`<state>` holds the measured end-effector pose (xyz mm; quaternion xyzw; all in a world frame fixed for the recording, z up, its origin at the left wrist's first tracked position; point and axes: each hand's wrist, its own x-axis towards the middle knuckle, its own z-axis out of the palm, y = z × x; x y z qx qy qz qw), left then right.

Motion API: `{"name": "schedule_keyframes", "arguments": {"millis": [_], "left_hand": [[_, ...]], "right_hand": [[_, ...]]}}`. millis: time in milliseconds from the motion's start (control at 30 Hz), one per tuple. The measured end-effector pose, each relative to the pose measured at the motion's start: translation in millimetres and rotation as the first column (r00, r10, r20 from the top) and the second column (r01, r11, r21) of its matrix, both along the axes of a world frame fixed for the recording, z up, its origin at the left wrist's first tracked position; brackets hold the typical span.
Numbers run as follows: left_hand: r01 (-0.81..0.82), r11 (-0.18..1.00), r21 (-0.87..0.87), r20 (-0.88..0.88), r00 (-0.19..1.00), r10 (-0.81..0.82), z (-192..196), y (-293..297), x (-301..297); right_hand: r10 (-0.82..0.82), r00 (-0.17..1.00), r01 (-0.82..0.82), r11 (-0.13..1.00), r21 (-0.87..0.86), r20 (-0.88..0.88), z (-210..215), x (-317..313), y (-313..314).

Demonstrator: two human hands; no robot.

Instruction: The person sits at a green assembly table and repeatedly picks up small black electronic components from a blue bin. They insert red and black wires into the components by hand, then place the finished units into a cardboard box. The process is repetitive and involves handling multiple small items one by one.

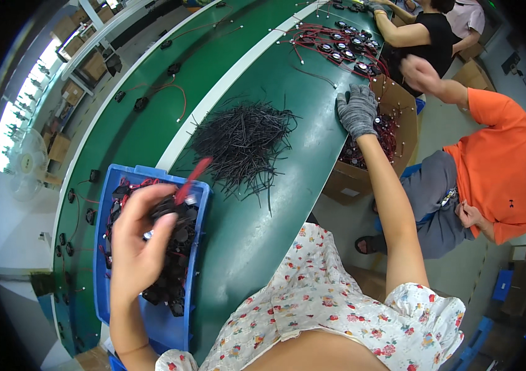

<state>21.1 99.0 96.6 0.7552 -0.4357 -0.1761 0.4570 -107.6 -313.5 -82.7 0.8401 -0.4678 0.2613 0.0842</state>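
My left hand [142, 238], bare, is closed round a small black fan [167, 209] with a bundled red cable [193, 179] sticking up from it. It is above a blue plastic bin [194, 278] that holds many more black fans and red wires. My right hand [358, 111], in a grey glove, lies at the edge of the green table [238, 247], its fingers stretched out and no object visible in it. Beside it stands an open cardboard box [399, 99] with red-wired fans inside. Between my hands spreads a loose pile of thin black ties [241, 139].
Fans with red cables [343, 46] lie at the table's far end. A green conveyor belt [133, 133] carrying scattered fans runs along the left, behind a white rail [213, 93]. A person in an orange shirt [504, 161] sits at the right; another in black [430, 37] works farther off.
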Motion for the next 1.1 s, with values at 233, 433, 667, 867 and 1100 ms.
{"name": "schedule_keyframes", "arguments": {"millis": [233, 433, 667, 867, 1100], "left_hand": [[-0.438, 0.881, 0.179, 0.323, 0.872, 0.368, -8.4, 75.2, 27.8], [-0.538, 0.794, 0.284, 0.527, 0.779, 0.339, -22.3, 86.7, 36.7], [-0.459, 0.885, 0.081, 0.750, 0.612, 0.249, -14.5, 68.8, 24.4], [-0.167, 0.984, 0.057, 0.633, 0.769, 0.094, -7.7, 26.7, 1.7], [0.157, 0.987, -0.020, 0.570, 0.813, -0.118, -10.0, -24.6, -17.0]], "right_hand": [[0.098, 0.995, -0.096, 0.991, 0.093, -0.017, 26.7, 30.5, -16.8], [0.106, 0.984, -0.086, 0.987, 0.138, -0.143, 17.9, 56.7, -30.3], [0.087, 0.645, -0.758, 0.198, 0.621, 0.759, 91.9, 68.8, -28.2], [0.108, 0.295, -0.951, 0.133, 0.281, 0.949, 192.3, 70.2, -41.7], [0.070, -0.106, -0.896, -0.438, -0.064, 0.992, 257.2, 53.9, -8.3]]}}
